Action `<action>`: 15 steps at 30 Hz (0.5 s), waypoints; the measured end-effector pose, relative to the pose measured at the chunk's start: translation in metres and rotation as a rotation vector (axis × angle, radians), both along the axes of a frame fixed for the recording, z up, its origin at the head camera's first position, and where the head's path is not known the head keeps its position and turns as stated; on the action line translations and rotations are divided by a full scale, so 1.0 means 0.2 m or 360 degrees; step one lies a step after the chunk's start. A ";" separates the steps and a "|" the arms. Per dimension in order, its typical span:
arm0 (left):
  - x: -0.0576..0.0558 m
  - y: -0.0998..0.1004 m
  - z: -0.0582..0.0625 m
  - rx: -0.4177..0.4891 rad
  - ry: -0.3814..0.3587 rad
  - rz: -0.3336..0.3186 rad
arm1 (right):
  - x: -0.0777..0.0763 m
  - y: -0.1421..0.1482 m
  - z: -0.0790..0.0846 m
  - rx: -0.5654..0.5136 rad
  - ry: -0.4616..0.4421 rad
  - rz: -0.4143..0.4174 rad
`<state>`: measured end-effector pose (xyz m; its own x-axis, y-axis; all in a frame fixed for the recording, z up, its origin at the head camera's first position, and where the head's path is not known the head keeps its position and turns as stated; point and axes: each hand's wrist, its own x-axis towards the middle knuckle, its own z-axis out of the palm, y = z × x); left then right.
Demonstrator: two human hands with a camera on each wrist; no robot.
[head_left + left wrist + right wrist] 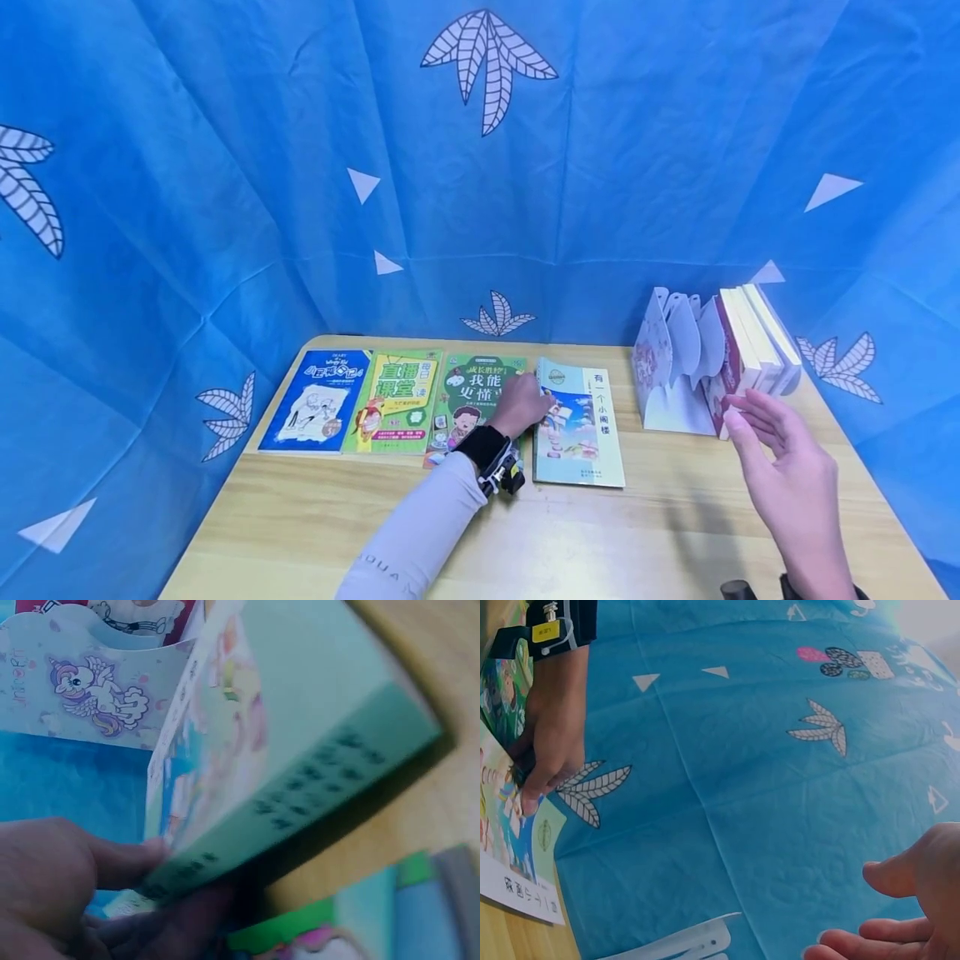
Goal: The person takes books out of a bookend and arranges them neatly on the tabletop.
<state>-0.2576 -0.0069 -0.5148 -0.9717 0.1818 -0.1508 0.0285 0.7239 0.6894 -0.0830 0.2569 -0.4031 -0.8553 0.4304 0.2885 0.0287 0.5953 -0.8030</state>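
My left hand (pixel 521 404) pinches the spine edge of a pale green paperback book (pixel 588 462), thumb on the cover and fingers beneath. In the left wrist view that book (pixel 322 690) tilts, its spine edge raised off the table. Under my left wrist lies a green book (pixel 467 417) with a cartoon child on its cover, partly hidden by the hand. My right hand (pixel 795 483) hovers in front of the unicorn book rack (pixel 678 408), fingers loosely bent and holding nothing. In the right wrist view its thumb and fingers stand apart.
A blue book (pixel 315 400) and a yellow-green book (pixel 396 404) lie side by side at the table's left. Several books (pixel 753 333) stand in the rack's right part, beside thin white dividers (pixel 682 333). A blue patterned curtain (pixel 480 208) surrounds the wooden table (pixel 600 542).
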 end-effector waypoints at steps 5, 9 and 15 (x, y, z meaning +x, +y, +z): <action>-0.01 -0.01 0.03 -0.0059 0.0067 -0.0114 | 0.00 0.00 0.00 -0.0042 0.0009 -0.0051; -0.04 -0.01 0.06 -0.0104 0.0039 -0.0114 | -0.01 0.01 -0.01 -0.0063 -0.0003 -0.0068; -0.07 0.01 0.09 -0.0180 -0.0052 -0.0082 | -0.01 0.00 -0.01 -0.0071 -0.0024 -0.0089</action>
<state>-0.2712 -0.0045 -0.4976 -0.9558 0.2115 -0.2043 0.0467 0.7952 0.6046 -0.0845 0.2575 -0.4056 -0.8337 0.4897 0.2553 0.0730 0.5559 -0.8280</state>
